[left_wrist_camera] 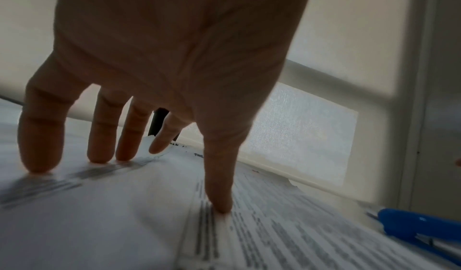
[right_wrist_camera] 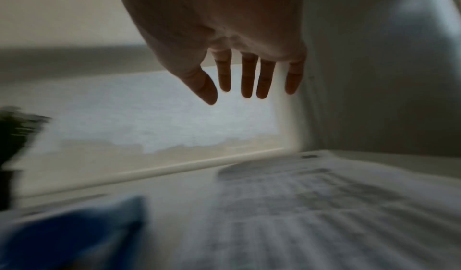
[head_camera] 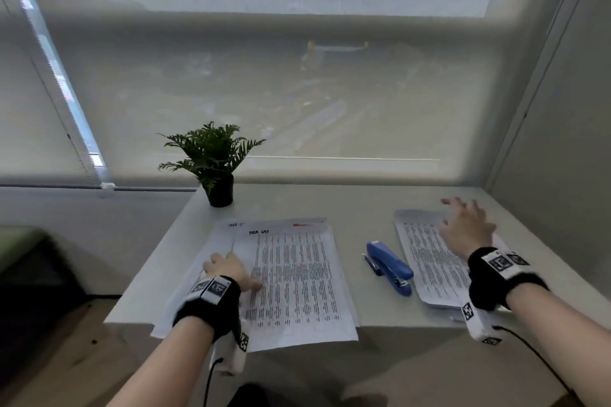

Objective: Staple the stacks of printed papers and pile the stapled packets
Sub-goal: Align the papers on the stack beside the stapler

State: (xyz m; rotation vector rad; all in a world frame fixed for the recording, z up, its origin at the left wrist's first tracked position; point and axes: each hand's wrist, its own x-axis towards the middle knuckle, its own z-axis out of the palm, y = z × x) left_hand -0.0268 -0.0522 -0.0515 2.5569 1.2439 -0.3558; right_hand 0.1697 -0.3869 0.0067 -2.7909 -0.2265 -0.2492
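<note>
A large stack of printed papers lies on the left half of the white table, overhanging its front edge. My left hand rests on the stack's left side with straight fingers and the thumb touching the sheets. A blue stapler lies between the two stacks, also seen at the right edge of the left wrist view as the stapler. A smaller paper stack lies on the right. My right hand hovers over it, fingers spread and holding nothing.
A small potted fern stands at the table's back left corner. A window with a translucent blind runs behind the table, and a grey wall closes the right side. Cables hang from both wrist bands.
</note>
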